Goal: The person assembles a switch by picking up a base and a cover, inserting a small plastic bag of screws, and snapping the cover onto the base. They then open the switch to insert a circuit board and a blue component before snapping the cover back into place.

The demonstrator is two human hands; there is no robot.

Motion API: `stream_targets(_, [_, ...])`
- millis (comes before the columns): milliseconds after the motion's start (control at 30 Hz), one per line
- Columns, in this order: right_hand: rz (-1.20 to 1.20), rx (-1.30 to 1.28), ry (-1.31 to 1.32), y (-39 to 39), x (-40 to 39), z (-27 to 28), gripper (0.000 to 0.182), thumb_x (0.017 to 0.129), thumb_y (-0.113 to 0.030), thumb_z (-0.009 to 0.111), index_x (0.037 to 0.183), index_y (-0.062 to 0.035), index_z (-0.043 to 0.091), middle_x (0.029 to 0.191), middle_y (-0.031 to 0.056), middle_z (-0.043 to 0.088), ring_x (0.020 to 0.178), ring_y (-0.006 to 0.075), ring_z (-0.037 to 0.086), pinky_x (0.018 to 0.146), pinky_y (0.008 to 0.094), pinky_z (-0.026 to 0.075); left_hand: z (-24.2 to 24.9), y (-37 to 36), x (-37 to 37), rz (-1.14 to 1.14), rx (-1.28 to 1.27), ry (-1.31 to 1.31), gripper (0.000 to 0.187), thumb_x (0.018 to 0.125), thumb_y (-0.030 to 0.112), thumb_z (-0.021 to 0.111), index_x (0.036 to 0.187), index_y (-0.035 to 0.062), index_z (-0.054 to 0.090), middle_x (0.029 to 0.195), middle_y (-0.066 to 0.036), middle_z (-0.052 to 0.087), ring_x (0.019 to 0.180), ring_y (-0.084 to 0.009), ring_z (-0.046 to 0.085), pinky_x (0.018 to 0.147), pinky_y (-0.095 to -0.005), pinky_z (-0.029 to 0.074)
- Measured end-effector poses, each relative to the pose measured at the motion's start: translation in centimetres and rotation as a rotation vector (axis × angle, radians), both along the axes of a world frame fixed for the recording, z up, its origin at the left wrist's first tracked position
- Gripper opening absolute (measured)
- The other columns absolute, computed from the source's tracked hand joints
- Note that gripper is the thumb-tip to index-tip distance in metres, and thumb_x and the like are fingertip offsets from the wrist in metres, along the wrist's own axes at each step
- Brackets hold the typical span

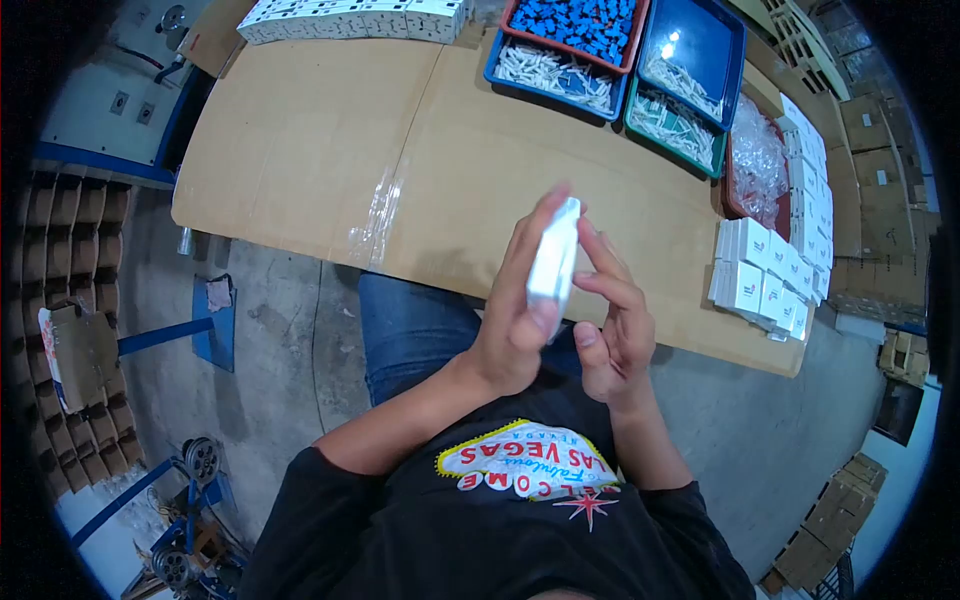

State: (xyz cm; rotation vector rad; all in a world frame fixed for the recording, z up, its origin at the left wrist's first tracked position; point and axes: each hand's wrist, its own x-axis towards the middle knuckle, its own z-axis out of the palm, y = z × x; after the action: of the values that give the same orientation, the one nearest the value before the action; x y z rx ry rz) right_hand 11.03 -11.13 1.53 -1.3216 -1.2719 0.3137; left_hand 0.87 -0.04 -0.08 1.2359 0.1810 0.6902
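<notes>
A small white box (555, 255), slightly blurred, is held upright above the front edge of the cardboard-covered table (300, 150). My left hand (515, 300) is wrapped round its left side, with the thumb at its lower end. Close by on the right, my right hand (620, 335) has its fingers apart and curved toward the box, with nothing held in it. Whether its fingertips touch the box is hard to tell.
Trays of blue pieces (575, 28) and white pieces (555, 78) stand at the back. On the right are a tray of clear plastic bags (757, 160) and stacked white boxes (765, 275). More white boxes (350, 20) line the back left.
</notes>
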Motion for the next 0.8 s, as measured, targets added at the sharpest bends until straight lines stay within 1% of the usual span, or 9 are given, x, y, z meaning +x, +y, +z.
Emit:
stream_targets(100, [-0.067,-0.113,-0.027,0.1,-0.3,0.7,0.043,0.101,-0.023,0.059,0.137,0.0007,0.054,0.155,0.0306,0.043,0.146,0.0436,0.041,0.12,0.0518,0.03,0.7,-0.1,-0.7,-0.071,-0.26,0.053,0.082,0.105,0.053,0.041,0.162,-0.0017,0.019,0.162,-0.019,0.03,0.147,-0.0251,0.033,0.121,-0.0385,0.024])
stream_targets(167, [-0.108,-0.105,0.027,0.3,-1.0,0.6,0.045,0.102,-0.024,0.057,0.139,0.0017,0.056,0.156,0.029,0.043,0.145,0.0421,0.043,0.119,0.0497,0.032,0.7,0.2,-0.9,-0.048,-0.018,0.111,0.083,0.107,0.057,0.041,0.164,0.0021,0.018,0.159,-0.018,0.035,0.146,-0.0235,0.036,0.121,-0.0363,0.025])
stream_targets(200, [-0.12,-0.141,0.009,0.5,-1.0,0.7,0.047,0.103,-0.025,0.056,0.141,0.0017,0.056,0.157,0.0289,0.042,0.145,0.0413,0.044,0.119,0.0484,0.033,1.2,-0.3,-0.5,0.021,-0.087,0.142,0.081,0.107,0.062,0.038,0.163,0.0064,0.023,0.147,-0.016,0.048,0.135,-0.0232,0.049,0.115,-0.0349,0.035])
stream_targets(233, [-0.133,-0.176,-0.014,0.5,-0.8,0.9,0.048,0.103,-0.027,0.055,0.142,0.0017,0.056,0.157,0.0288,0.041,0.145,0.0405,0.044,0.119,0.0471,0.034,1.3,-0.2,0.0,0.013,-0.084,0.126,0.081,0.107,0.062,0.038,0.163,0.0064,0.023,0.147,-0.016,0.048,0.135,-0.0232,0.049,0.115,-0.0349,0.035])
stream_targets(333, [-0.071,-0.228,-0.063,0.4,-0.5,1.1,0.05,0.104,-0.025,0.053,0.146,0.0018,0.054,0.16,0.0275,0.038,0.149,0.0417,0.038,0.119,0.0478,0.033,2.3,0.8,0.1,0.01,-0.691,0.245,0.073,0.106,0.068,0.024,0.156,0.016,0.038,0.141,-0.011,0.055,0.127,-0.0237,0.058,0.104,-0.0391,0.049])
stream_targets(500, [-0.145,-0.238,-0.309,0.8,0.0,0.2,0.049,0.096,-0.013,0.061,0.141,0.0049,0.057,0.156,0.0271,0.045,0.146,0.0458,0.042,0.118,0.05,0.035,2.0,0.2,0.0,-0.045,-0.772,0.359,0.071,0.105,0.068,0.03,0.152,0.0157,0.043,0.137,-0.007,0.057,0.123,-0.0189,0.059,0.102,-0.0368,0.05])
stream_targets(533, [-0.163,-0.213,-0.337,0.9,0.2,0.3,0.047,0.094,-0.008,0.06,0.139,0.0063,0.058,0.147,0.0274,0.054,0.138,0.0453,0.051,0.114,0.0491,0.041,1.6,-0.1,0.1,-0.059,-0.753,0.341,0.069,0.106,0.067,0.034,0.15,0.0151,0.045,0.135,-0.006,0.058,0.121,-0.0174,0.059,0.1,-0.0361,0.051])
stream_targets(733, [-0.147,-0.232,-0.244,1.1,0.2,1.0,0.044,0.094,-0.004,0.057,0.136,0.0069,0.059,0.135,0.026,0.063,0.122,0.0421,0.064,0.104,0.0435,0.051,1.7,-0.3,0.1,-0.122,-0.77,0.307,0.058,0.106,0.061,0.042,0.141,0.0153,0.047,0.121,-0.003,0.058,0.11,-0.013,0.059,0.094,-0.0355,0.052])
stream_targets(800, [-0.143,-0.228,-0.262,1.1,0.2,0.8,0.043,0.095,-0.004,0.057,0.136,0.0072,0.059,0.135,0.0262,0.062,0.123,0.042,0.063,0.103,0.0432,0.051,3.3,-1.0,0.3,0.005,-0.784,0.346,0.053,0.108,0.056,0.042,0.142,0.0167,0.042,0.119,-0.002,0.056,0.108,-0.0121,0.058,0.094,-0.0341,0.051])
